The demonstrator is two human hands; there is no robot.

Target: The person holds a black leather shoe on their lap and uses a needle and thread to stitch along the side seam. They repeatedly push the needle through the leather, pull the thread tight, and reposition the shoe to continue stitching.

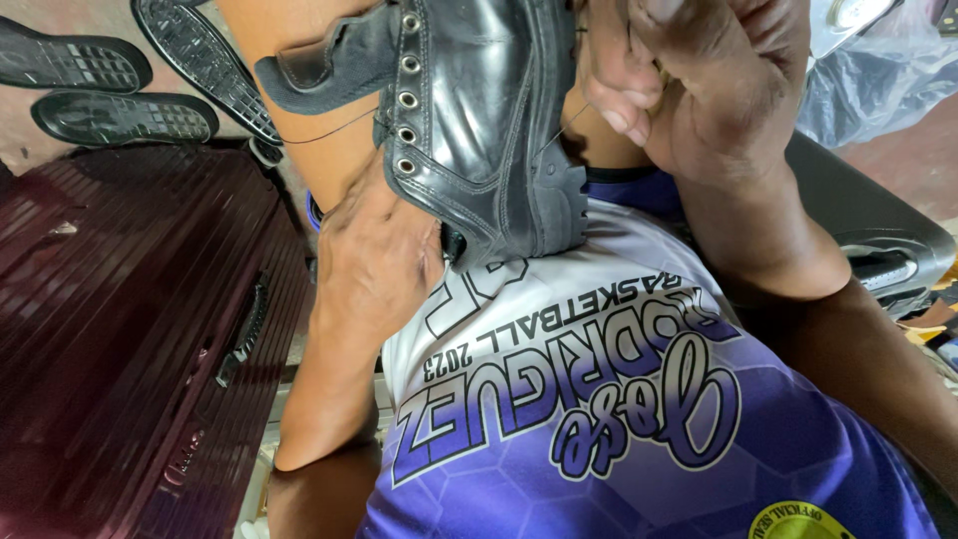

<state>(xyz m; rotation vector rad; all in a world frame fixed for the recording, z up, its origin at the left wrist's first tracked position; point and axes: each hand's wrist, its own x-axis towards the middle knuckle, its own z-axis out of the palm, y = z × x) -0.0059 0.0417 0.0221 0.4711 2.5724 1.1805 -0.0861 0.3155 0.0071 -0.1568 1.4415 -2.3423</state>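
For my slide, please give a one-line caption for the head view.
Left hand steadies a black leather boot against the chest; right hand pulls a thin thread.

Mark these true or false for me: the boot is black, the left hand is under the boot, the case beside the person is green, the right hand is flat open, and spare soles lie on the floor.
1. The boot is black. True.
2. The left hand is under the boot. True.
3. The case is green. False: it is dark red and ribbed.
4. The right hand is flat open. False: its fingers are curled, pinching a thin thread.
5. Spare soles lie on the floor. True, at upper left.
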